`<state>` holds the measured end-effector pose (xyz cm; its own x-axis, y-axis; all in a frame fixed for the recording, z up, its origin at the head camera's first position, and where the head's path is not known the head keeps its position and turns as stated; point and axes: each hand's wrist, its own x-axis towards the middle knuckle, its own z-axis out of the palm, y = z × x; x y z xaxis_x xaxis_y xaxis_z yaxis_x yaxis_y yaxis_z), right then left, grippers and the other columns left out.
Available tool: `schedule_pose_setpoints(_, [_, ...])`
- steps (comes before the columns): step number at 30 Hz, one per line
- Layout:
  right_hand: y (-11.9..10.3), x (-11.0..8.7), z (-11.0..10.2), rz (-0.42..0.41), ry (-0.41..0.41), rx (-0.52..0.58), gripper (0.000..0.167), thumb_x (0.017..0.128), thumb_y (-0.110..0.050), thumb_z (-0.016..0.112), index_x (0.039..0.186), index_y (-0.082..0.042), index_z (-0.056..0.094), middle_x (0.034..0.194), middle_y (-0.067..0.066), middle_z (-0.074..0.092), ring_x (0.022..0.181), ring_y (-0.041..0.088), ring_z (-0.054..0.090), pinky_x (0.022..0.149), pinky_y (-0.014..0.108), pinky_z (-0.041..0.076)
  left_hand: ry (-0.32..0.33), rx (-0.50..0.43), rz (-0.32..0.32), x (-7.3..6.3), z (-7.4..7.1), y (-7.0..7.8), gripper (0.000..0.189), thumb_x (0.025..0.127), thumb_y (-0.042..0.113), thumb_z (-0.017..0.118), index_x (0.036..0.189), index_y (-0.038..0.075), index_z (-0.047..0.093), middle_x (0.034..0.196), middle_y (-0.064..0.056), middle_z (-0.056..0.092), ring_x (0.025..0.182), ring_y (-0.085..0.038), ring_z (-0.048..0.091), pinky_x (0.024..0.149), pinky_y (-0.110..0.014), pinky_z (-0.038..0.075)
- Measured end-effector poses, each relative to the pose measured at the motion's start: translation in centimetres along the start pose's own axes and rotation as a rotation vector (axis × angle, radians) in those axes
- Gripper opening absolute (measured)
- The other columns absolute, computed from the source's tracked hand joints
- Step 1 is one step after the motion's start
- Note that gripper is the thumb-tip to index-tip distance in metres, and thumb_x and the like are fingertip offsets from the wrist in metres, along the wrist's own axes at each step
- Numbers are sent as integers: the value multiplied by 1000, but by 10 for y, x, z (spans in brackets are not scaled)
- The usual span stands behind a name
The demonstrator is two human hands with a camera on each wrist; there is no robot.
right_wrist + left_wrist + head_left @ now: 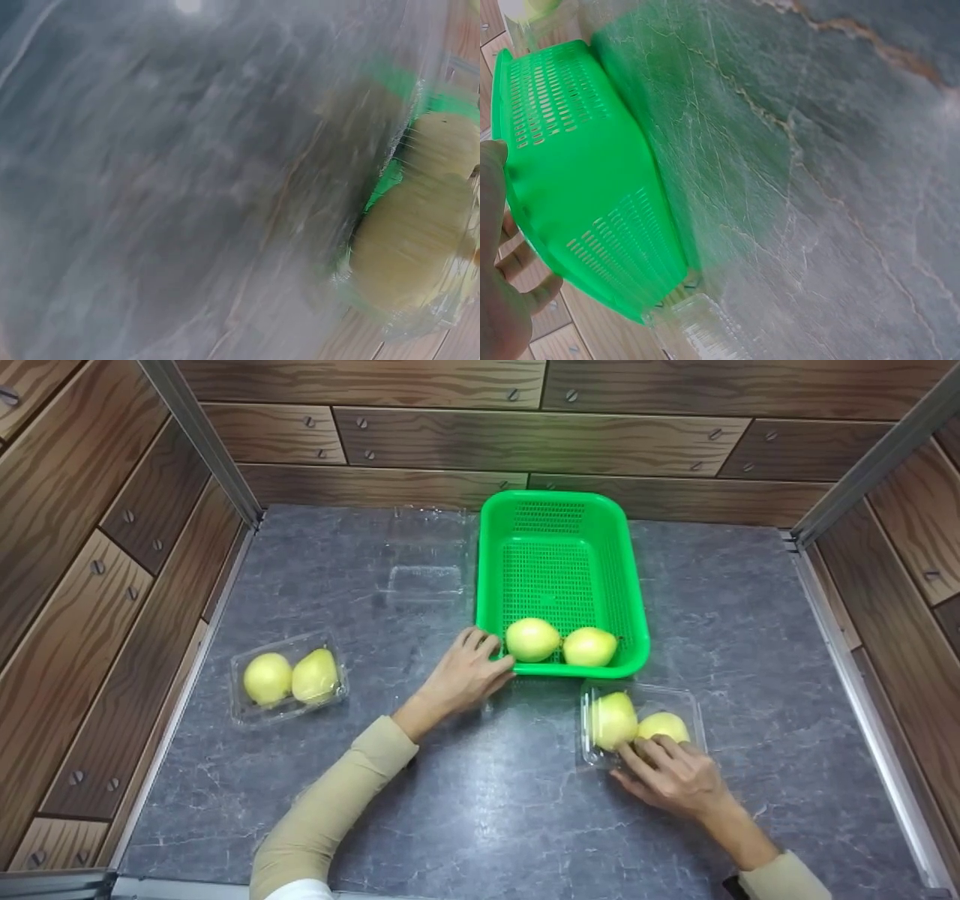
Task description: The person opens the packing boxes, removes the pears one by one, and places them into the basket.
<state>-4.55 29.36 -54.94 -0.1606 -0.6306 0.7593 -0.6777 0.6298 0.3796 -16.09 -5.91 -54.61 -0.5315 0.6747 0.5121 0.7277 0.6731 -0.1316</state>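
A green plastic basket holds two yellow-green pears at its near end. My left hand grips the rim at the near left corner; in the left wrist view its thumb lies on the rim with the fingers beyond. Just in front of the basket sits a clear plastic container with two pears inside. My right hand holds this container's near side, fingertips over the nearer pear and thumb outside. The right wrist view shows the same pears, blurred, behind clear plastic.
Another clear container with two pears stands at the left. Behind, against the basket's left side, lies a clear container with no pears. Wood-patterned walls enclose the grey marbled tabletop at the back and both sides.
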Motion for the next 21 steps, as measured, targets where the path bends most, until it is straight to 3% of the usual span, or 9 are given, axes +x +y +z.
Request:
schedule_pose_setpoints(13, [-12, 7, 9, -21, -36, 23, 43, 103, -45, 60, 90, -12, 83, 74, 6, 74, 59, 25, 64, 38, 31, 44, -16, 8, -5, 0, -2, 0, 21, 105, 42, 62, 102, 21, 63, 109, -7, 66, 106, -28, 63, 104, -48, 59])
schedule_pose_setpoints(21, [-20, 12, 17, -31, -64, 59, 42, 104, -44, 60, 91, -11, 83, 76, 6, 74, 60, 24, 65, 40, 34, 49, 79, 14, 27, -1, 3, -1, 21, 104, 40, 65, 100, 20, 61, 104, -6, 64, 101, -26, 62, 100, -46, 60])
